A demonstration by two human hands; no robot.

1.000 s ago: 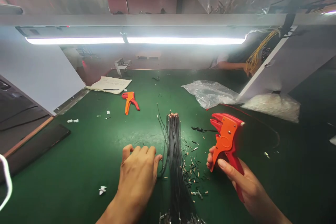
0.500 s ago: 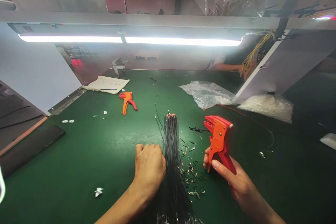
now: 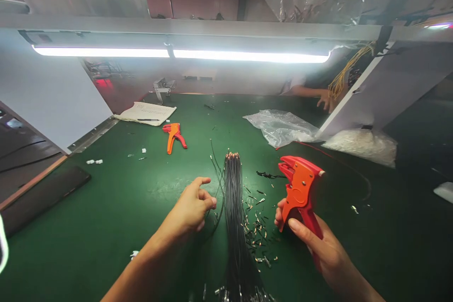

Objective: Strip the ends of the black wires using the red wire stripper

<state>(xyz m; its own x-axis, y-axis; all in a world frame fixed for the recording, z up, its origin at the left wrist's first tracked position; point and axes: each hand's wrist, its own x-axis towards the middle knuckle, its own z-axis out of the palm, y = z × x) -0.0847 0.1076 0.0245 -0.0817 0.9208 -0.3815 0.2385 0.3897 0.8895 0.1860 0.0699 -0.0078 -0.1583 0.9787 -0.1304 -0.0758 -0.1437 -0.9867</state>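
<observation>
A thick bundle of thin black wires [image 3: 235,207] with bare copper tips lies lengthwise on the green bench [image 3: 116,198]. My left hand [image 3: 193,205] hovers just left of the bundle, thumb and fingers pinched together on one loose black wire [image 3: 217,184] at the bundle's edge. My right hand [image 3: 314,240] is to the right of the bundle and grips the handles of a red-orange wire stripper [image 3: 300,188], jaws pointing up and left. Short cut bits of insulation [image 3: 258,236] are scattered between the bundle and my right hand.
A second orange stripper [image 3: 173,134] lies farther back beside a paper sheet [image 3: 146,113]. Clear plastic bags [image 3: 283,125] and a bag of white parts [image 3: 364,144] sit at the right. Another person's hand [image 3: 323,99] works with yellow wires behind. White panels flank both sides.
My left hand lifted off the bench beside the bundle, turned and pinched a single wire at the bundle's left edge. My right hand kept the stripper in about the same spot.
</observation>
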